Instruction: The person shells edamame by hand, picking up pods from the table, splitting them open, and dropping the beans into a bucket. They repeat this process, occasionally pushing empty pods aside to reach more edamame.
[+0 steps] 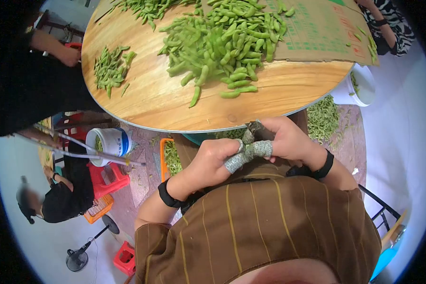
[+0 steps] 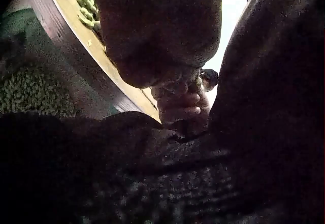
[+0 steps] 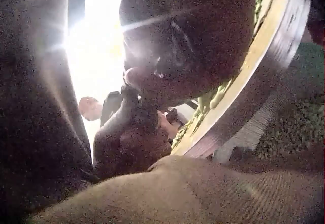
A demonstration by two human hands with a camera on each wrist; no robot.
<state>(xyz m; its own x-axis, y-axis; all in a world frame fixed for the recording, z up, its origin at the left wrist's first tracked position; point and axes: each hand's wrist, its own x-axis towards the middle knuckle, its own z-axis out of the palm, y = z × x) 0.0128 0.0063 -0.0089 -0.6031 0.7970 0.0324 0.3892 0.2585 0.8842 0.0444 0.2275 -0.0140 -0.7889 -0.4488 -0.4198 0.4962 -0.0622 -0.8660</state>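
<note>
Both hands meet at the near edge of the round wooden table point(image 1: 142, 111), with wrapped fingertips close together. The left hand point(image 1: 212, 160) has curled fingers in grey wrapping, and the right hand point(image 1: 289, 141) bends its wrapped thumb and fingers towards it. Between them they pinch a small green pod point(image 1: 249, 151), mostly covered by the fingers. A large heap of green pods point(image 1: 222, 42) lies on the table beyond the hands. In the left wrist view the left hand point(image 2: 162, 36) is dark; the right hand point(image 3: 188, 41) is shadowed in the right wrist view.
A smaller pod pile point(image 1: 111, 68) and flattened cardboard point(image 1: 324, 35) lie on the table. Below stand an orange crate point(image 1: 164, 161), a white bucket point(image 1: 106, 143) and another white bucket point(image 1: 364, 85). Many pods point(image 1: 323, 118) cover the floor at right. People sit around.
</note>
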